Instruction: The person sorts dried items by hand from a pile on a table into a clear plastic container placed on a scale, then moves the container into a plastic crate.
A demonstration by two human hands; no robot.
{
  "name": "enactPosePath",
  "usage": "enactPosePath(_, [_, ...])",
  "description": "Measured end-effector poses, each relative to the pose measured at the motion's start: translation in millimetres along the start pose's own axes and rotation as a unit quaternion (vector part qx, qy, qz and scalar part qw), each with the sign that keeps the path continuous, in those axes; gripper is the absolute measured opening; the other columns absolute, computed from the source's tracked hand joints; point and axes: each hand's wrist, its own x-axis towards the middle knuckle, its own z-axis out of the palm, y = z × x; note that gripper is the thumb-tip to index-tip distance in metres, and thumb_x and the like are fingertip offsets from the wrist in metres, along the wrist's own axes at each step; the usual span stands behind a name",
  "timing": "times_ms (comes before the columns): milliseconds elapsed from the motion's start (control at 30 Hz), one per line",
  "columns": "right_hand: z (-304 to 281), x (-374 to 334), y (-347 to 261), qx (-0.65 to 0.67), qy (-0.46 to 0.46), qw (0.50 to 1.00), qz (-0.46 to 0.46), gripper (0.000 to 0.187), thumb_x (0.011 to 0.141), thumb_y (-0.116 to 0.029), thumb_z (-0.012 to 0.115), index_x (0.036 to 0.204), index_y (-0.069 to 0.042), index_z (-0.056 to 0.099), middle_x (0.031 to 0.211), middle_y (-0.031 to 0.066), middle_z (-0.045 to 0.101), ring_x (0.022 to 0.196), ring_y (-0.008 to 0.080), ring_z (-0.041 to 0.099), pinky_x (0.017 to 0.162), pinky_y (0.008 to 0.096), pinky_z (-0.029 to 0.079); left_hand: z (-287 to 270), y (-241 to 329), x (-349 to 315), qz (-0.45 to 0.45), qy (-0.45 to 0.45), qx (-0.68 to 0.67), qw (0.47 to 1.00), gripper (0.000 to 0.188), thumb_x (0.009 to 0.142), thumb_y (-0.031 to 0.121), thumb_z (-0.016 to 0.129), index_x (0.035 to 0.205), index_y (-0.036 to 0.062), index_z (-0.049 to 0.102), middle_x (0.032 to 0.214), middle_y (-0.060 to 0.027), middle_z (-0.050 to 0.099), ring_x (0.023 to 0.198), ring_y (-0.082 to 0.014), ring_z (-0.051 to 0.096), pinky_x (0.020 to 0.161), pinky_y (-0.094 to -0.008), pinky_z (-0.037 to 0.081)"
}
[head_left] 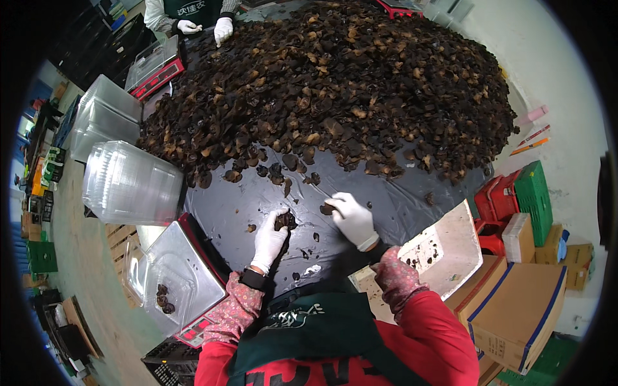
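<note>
White gloves cover both hands. Left hand [270, 235] is curled shut around a small clump of dried mushrooms [285, 220], held just above the black plastic sheet [225, 202]. Right hand [351, 217] lies palm down with fingers loosely bent, fingertips pinching one dark mushroom piece [327, 209] on the sheet. Both hands work just below the big mushroom heap [335, 77]. A clear tray [168, 273] holding a few pieces sits on a red scale [201, 329], left of the left forearm.
</note>
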Motion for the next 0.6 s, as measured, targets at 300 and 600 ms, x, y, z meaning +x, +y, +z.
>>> enactPosePath(300, [14.9, 7.6, 6.3, 0.091, 0.083, 0.99, -0.075, 0.015, 0.078, -0.007, 0.066, 0.092, -0.012, 0.064, 0.082, 0.0036, 0.062, 0.057, 0.0154, 0.058, 0.048, 0.0278, 0.046, 5.8, -50.4, 3.1, -0.086, -0.014, -0.094, 0.992, 0.022, 0.086, -0.001, 0.059, 0.107, 0.0047, 0.061, 0.084, -0.0002, 0.062, 0.071, -0.0085, 0.056, 0.063, -0.0237, 0.047])
enactPosePath(600, [-34.1, -25.7, 61.7, 0.18, 0.012, 0.96, 0.212, 0.013, 0.082, -0.015, 0.071, 0.092, -0.009, 0.067, 0.078, 0.0038, 0.063, 0.065, 0.016, 0.062, 0.059, 0.0304, 0.05, -17.3, 27.5, -13.9, -0.226, -0.062, -0.381, 0.894, 0.008, 0.091, 0.006, 0.059, 0.096, 0.0062, 0.065, 0.062, 0.0031, 0.055, 0.043, -0.0059, 0.044, 0.042, -0.0224, 0.034])
